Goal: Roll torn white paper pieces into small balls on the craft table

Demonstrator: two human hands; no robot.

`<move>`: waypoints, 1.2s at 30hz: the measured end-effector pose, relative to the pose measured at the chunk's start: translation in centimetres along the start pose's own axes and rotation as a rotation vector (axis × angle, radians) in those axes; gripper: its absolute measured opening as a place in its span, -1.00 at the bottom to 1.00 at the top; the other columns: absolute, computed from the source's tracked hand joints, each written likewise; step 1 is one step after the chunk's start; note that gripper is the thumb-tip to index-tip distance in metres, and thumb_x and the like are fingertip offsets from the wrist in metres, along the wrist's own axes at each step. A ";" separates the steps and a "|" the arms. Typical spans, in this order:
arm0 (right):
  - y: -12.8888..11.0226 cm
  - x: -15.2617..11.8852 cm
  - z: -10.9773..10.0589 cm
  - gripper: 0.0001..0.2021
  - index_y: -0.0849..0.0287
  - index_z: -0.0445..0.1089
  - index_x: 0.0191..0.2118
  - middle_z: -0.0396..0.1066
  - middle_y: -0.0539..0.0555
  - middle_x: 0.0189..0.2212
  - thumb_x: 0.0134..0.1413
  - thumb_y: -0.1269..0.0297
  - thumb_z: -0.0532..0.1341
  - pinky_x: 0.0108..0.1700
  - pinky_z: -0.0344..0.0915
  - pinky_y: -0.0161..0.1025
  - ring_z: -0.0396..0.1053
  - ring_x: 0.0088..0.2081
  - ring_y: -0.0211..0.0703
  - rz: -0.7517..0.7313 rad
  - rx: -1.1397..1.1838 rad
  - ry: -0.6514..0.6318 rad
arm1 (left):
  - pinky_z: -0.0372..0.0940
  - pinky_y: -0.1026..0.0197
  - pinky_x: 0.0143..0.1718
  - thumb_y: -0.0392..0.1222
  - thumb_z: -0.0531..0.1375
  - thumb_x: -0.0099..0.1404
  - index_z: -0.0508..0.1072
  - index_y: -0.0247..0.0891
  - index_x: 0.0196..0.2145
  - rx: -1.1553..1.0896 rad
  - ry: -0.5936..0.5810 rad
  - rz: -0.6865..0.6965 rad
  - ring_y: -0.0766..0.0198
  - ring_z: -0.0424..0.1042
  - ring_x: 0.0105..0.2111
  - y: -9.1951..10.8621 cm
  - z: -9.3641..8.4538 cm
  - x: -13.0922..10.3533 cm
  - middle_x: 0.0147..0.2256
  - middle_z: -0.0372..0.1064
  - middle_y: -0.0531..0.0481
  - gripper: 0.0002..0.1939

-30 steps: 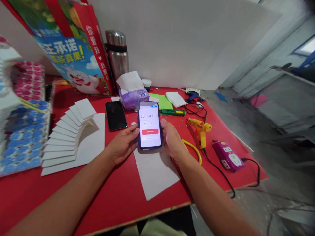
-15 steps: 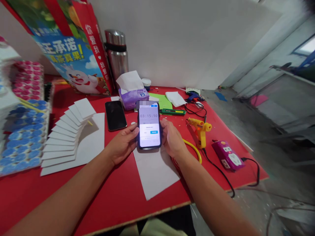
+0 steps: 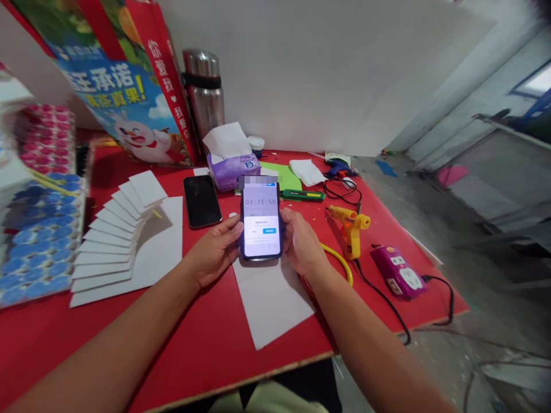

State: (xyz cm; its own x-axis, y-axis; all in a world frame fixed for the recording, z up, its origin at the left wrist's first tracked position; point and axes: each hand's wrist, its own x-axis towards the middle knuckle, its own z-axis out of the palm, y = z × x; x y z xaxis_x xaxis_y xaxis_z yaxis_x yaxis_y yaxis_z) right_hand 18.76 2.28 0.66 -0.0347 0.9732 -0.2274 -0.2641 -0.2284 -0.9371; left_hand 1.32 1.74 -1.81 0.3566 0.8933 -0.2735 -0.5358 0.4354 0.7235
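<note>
A lit smartphone (image 3: 261, 221) is held upright between my two hands, its screen showing 03:15:50 above a pop-up with a blue button. My left hand (image 3: 219, 249) grips its left edge, thumb along the side. Around the right edge curl the fingers of my right hand (image 3: 302, 242), partly hidden from view. Below the phone lies a white sheet of paper (image 3: 273, 310) on the red table (image 3: 206, 344). A second, dark-screened phone (image 3: 202, 201) rests flat to the left of my left hand.
Fanned white steps of card (image 3: 109, 241) stand at left, near trays of blue and pink rounds (image 3: 43, 246). Behind are a shopping bag (image 3: 129, 97), steel flask (image 3: 204, 92) and tissue pack (image 3: 235, 169). A yellow glue gun (image 3: 350, 229), green cutter (image 3: 302, 195) and purple power socket (image 3: 399, 272) lie right.
</note>
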 end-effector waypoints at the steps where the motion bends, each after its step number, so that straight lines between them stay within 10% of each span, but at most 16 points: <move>1: 0.0 0.0 0.0 -0.73 0.15 0.49 -0.25 0.60 0.11 -0.27 0.09 0.08 0.18 -0.21 0.40 -0.11 0.51 -0.14 0.03 0.019 0.015 0.005 | 0.35 -0.03 0.19 -0.22 0.31 0.35 0.57 -0.15 0.10 -0.001 -0.002 0.001 0.03 0.47 0.13 0.0 0.0 0.0 0.09 0.53 -0.14 -0.64; 10: -0.1 -0.5 -0.6 -0.62 0.13 0.56 -0.13 0.63 0.09 -0.17 -0.20 0.38 0.38 0.03 0.40 0.03 0.55 -0.11 0.03 0.010 0.023 -0.134 | 0.33 -0.04 0.22 -0.20 0.32 0.35 0.56 -0.14 0.11 0.006 -0.019 0.016 0.04 0.47 0.13 -0.1 -0.4 0.2 0.10 0.52 -0.13 -0.62; 36: -0.1 0.0 -0.1 -0.78 0.18 0.51 -0.28 0.58 0.07 -0.37 0.05 0.13 0.29 -0.24 0.41 -0.18 0.52 -0.29 -0.09 0.072 0.094 0.004 | 0.38 0.02 0.17 -0.17 0.34 0.33 0.56 -0.17 0.11 0.024 -0.014 0.019 0.06 0.51 0.08 0.0 0.0 -0.1 0.06 0.55 -0.14 -0.61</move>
State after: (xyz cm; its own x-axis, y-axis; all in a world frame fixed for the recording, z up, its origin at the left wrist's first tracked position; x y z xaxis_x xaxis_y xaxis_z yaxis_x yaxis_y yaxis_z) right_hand 18.91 2.28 0.75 -0.0532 0.9542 -0.2943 -0.3503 -0.2938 -0.8893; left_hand 1.26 1.67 -1.82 0.3577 0.8995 -0.2510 -0.5241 0.4158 0.7433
